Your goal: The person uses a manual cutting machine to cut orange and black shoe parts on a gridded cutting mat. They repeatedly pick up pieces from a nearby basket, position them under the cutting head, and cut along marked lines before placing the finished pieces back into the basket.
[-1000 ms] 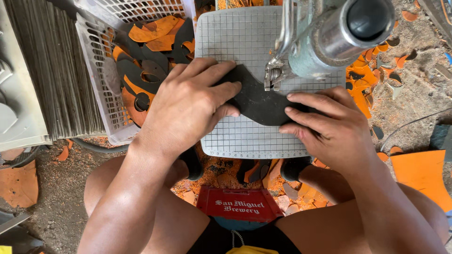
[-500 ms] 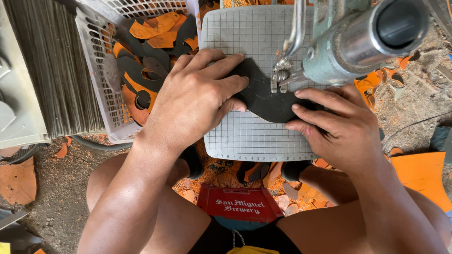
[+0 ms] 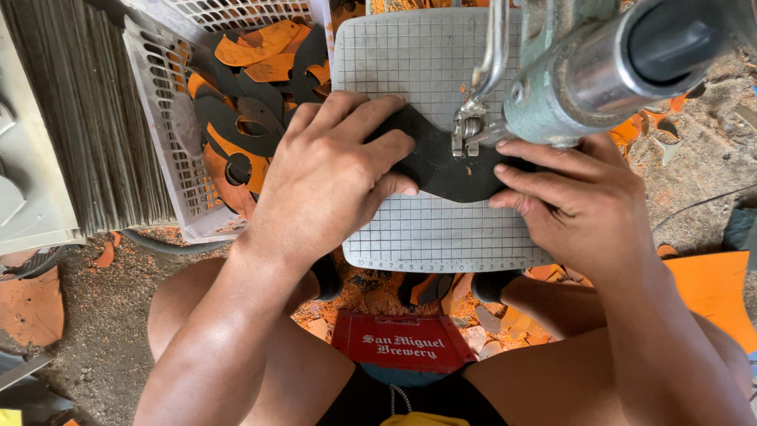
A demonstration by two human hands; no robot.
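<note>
Dusty ground littered with orange scraps [image 3: 710,296] is seen around a grey gridded surface [image 3: 441,233] under a metal cutting machine [image 3: 583,75]. On that surface a black rubber piece [image 3: 441,162] lies flat, right beneath the machine's thin vertical blade guide [image 3: 467,134]. The piece is pressed down by the left hand [image 3: 331,170], whose fingers are spread flat over its left end, no closed grip being formed. Its right end is held down by the right hand [image 3: 587,201], fingers likewise stretched out and flat. A white plastic basket [image 3: 169,142] of black and orange cut-outs is placed just beside the surface, on the left. A red crate [image 3: 402,343] is seen below, between the knees.
</note>
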